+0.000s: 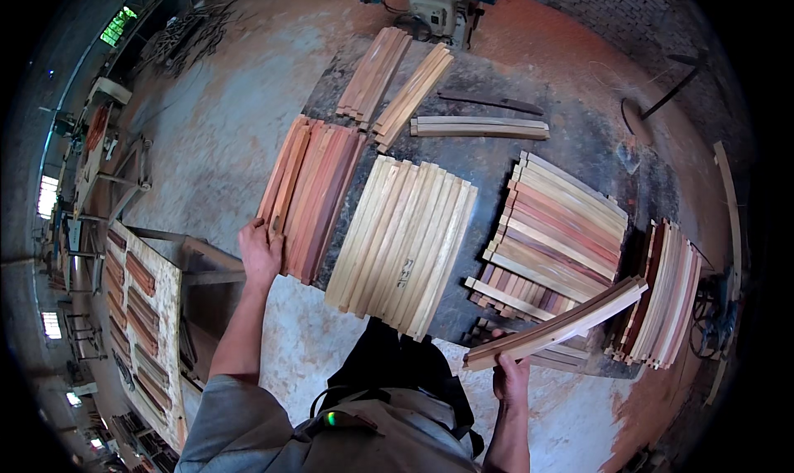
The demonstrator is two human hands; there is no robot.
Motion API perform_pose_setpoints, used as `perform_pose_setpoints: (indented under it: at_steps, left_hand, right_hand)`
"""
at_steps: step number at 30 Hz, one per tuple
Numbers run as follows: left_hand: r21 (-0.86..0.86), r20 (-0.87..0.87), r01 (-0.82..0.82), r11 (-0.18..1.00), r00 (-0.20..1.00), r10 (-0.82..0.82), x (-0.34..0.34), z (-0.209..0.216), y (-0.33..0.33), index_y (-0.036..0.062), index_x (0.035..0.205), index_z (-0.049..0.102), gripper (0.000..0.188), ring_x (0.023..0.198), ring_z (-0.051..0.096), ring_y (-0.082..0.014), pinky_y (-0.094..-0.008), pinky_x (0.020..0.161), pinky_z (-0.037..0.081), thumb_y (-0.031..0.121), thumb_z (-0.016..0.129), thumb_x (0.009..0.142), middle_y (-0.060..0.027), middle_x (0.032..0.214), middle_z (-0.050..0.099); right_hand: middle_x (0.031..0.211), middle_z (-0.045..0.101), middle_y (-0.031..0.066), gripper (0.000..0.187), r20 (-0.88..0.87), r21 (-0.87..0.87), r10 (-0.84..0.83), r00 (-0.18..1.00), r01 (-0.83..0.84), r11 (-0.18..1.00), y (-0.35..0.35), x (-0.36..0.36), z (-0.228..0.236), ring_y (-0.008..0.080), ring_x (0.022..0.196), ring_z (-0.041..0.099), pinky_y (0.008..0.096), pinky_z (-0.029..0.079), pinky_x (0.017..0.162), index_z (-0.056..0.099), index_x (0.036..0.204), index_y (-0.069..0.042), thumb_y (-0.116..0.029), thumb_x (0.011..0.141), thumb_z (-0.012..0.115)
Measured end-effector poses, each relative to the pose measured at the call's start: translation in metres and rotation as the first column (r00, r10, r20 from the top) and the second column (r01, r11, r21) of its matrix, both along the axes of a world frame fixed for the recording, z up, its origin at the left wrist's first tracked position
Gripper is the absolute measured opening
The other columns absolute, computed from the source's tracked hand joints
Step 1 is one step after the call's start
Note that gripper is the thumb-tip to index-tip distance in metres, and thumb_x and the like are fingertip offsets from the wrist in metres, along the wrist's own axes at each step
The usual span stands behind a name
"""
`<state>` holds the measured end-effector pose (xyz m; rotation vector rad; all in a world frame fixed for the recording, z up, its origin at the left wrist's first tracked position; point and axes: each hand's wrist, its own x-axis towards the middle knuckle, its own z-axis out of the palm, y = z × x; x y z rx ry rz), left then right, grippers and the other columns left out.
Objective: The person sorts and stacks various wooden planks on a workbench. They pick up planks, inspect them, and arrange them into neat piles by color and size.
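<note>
My right hand [511,379] is closed around the near end of a few curved wooden strips [571,317], tilted up to the right over the table's near edge. At the left, my left hand [261,251] grips the near end of reddish wooden strips [316,200], its fingers curled at the outer edge. Which strip its fingers hold is partly hidden. Between my hands lies a wide row of pale wooden strips [404,240] with dark marks on one. A stack of mixed pale, pink and brown strips [562,225] sits to the right.
More strips [657,295] stand in a row at the right edge of the dark table [488,163]. Smaller bundles [376,74] and pale strips [480,127] lie at the far side. A blue machine [434,2] is beyond; a board with wooden pieces [149,324] stands left.
</note>
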<state>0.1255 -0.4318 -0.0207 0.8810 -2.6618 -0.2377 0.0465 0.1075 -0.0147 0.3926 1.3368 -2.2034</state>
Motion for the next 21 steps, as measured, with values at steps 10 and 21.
perform_pose_setpoints:
  at_steps: [10,21]
  left_hand:
    - [0.021,0.018,-0.092,0.996,0.996,0.091,-0.008,-0.003,0.000,-0.0047,0.110,0.062,0.038,0.119,0.051,-0.0384,-0.0440,0.103,0.041,0.015,0.073,0.080,-0.0207,0.126,0.055]
    - [-0.017,0.039,-0.113,0.993,0.993,0.113,-0.008,-0.012,-0.011,-0.0026,0.116,0.057,0.044,0.113,0.056,-0.0392,-0.0449,0.097,0.046,0.016,0.075,0.080,-0.0207,0.123,0.056]
  right_hand:
    - [0.123,0.062,0.0127,0.052,0.013,0.054,-0.028,1.000,0.027,0.998,0.011,-0.001,-0.009,0.0299,0.107,0.064,0.0472,0.052,0.095,0.048,0.127,-0.006,-0.016,0.085,0.075]
    - [0.123,0.063,0.0128,0.047,0.043,0.035,-0.087,0.995,0.085,0.996,0.015,0.008,-0.009,0.0271,0.105,0.064,0.0443,0.052,0.094,0.051,0.127,-0.002,-0.015,0.086,0.072]
